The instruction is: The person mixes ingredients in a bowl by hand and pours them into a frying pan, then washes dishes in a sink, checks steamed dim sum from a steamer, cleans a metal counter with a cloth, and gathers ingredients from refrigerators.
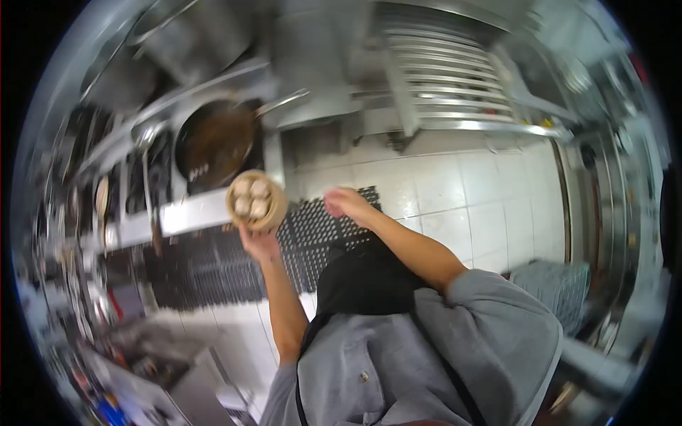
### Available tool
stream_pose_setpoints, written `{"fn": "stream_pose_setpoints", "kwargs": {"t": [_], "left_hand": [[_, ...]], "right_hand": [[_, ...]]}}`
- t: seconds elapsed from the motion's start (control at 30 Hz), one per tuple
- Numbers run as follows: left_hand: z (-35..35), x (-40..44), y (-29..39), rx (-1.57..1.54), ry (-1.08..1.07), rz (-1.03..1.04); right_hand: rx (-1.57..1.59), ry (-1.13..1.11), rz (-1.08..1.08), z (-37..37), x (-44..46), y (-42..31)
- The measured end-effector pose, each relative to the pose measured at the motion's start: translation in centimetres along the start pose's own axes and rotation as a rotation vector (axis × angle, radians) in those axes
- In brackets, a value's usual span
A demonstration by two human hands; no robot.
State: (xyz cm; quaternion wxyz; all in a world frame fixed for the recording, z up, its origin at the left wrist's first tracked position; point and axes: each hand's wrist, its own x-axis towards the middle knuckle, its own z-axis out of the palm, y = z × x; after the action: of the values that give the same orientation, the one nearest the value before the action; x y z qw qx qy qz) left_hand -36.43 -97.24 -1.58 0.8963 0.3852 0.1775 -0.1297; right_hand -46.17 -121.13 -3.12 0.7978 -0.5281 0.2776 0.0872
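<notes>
Gray shirt (369,362) nearest the lens. Left hand (261,245): fingers clamped on bamboo steamer (277,211), held up, four dumplings (242,206) inside. Right hand (348,204): apart from steamer, blurred, can't tell if fingers are together. Past steamer, wok (217,142) on stove (192,213). Black mat (206,266) on tiled floor (447,213).

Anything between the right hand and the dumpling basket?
Nothing visible stands between the right hand and the basket; only the floor mat shows in the gap, apparently well below. The left hand supports the basket at its near side.
</notes>
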Motion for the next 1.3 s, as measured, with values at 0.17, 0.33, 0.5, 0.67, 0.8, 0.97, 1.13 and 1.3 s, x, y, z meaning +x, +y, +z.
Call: {"fn": "stream_pose_setpoints", "kwargs": {"t": [0.17, 0.33, 0.5, 0.67, 0.8, 0.97, 1.13, 1.3], "left_hand": [[-4.1, 1.7, -0.7, -0.069, 0.095, -0.028], [-3.4, 1.4, -0.1, 0.015, 0.058, -0.047], [-3.9, 1.7, -0.4, 0.025, 0.088, -0.04], [-3.3, 1.3, 0.0, 0.024, 0.028, -0.056], [-4.7, 1.8, -0.4, 0.02, 0.091, -0.039], [-4.0, 1.6, 0.6, 0.167, 0.158, -0.03], [-2.8, 1.5, 2.4, 0.216, 0.143, -0.012], [-3.1, 3.0, 3.3, 0.256, -0.009, -0.034]], "right_hand": [[0.008, 0.782, -0.279, -16.1, -18.0, -7.3], [0.292, 0.603, -0.327, -14.1, -23.0, -21.5], [0.303, 0.378, -0.247, -19.0, -17.5, -25.4], [0.445, 0.34, -0.359, -24.0, -6.6, -31.6], [0.391, 0.077, -0.408, -30.5, 1.8, -36.1], [0.242, 0.168, -0.442, -31.2, 4.3, -38.5], [-0.247, 0.347, -0.28, -15.2, 8.4, -23.3], [-0.192, -0.208, 0.352, 8.7, 9.7, -7.0]]}}
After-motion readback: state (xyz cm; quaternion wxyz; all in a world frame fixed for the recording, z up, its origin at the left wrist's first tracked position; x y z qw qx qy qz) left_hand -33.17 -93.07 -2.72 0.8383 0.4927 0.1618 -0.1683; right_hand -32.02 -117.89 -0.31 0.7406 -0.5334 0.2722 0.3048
